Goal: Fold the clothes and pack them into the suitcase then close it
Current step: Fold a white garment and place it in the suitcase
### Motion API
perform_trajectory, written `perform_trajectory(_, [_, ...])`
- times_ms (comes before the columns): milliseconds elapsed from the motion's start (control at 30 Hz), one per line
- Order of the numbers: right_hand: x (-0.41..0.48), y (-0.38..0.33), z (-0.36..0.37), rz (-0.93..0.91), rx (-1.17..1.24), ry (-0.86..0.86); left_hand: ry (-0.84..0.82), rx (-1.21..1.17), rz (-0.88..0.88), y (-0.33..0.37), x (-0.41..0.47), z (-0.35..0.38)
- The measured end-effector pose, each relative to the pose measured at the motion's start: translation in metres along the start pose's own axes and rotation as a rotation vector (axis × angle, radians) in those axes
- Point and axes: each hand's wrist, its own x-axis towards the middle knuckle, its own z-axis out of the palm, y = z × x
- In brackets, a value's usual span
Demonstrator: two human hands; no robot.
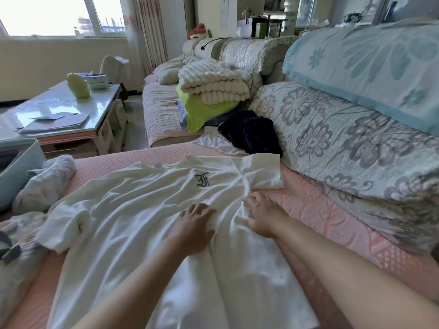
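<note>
T-shirt (133, 210), white and short-sleeved, lies spread front-up and creased on the pink quilted sofa cover (316, 205), collar pointing away from the person. Its chest carries the only readable writing in view: a single dark blackletter "F" (202, 179). The far sleeve lies flat near the floral back cushion (332, 138); the near sleeve is bunched at the seat's edge.

Left hand (194, 224): palm down on the middle of the shirt, fingers straight and spread, pressing the cloth and grasping nothing. Right hand (263, 214): rests on the shirt's side edge with fingers bent. Folds of fabric gather between the two hands, but whether the right hand pinches the cloth cannot be told.

Suitcase (16, 167): pale blue, lid open, at the left border beside the sofa, only partly in view. A rolled floral garment (45, 184) lies on the seat between it and the shirt. Beyond the collar lie a small white garment (218, 143) and, touching it, a dark navy garment (251, 134). Farther back, cream blankets (211, 84) are stacked on a lime-green cloth (202, 110).
</note>
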Motion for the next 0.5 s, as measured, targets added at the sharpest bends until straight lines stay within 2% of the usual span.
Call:
perform_trajectory(100, [-0.042, -0.008, 0.004, -0.025, -0.012, -0.027, 0.076, -0.074, 0.155, 0.029, -0.037, -0.006])
perform_trajectory(200, [-0.083, -0.013, 0.007, -0.071, -0.009, -0.015, 0.012, -0.127, 0.288, 0.058, -0.079, -0.010])
perform_trajectory(333, [-0.130, -0.020, 0.021, -0.204, -0.054, -0.079, -0.208, -0.013, 0.283, 0.080, -0.129, -0.002])
perform_trajectory(433, [-0.150, -0.029, 0.027, -0.285, -0.089, -0.134, -0.265, 0.134, 0.275, 0.083, -0.149, -0.007])
perform_trajectory(500, [-0.162, -0.035, 0.029, -0.325, -0.129, -0.254, -0.251, 0.072, 0.260, 0.081, -0.154, -0.008])
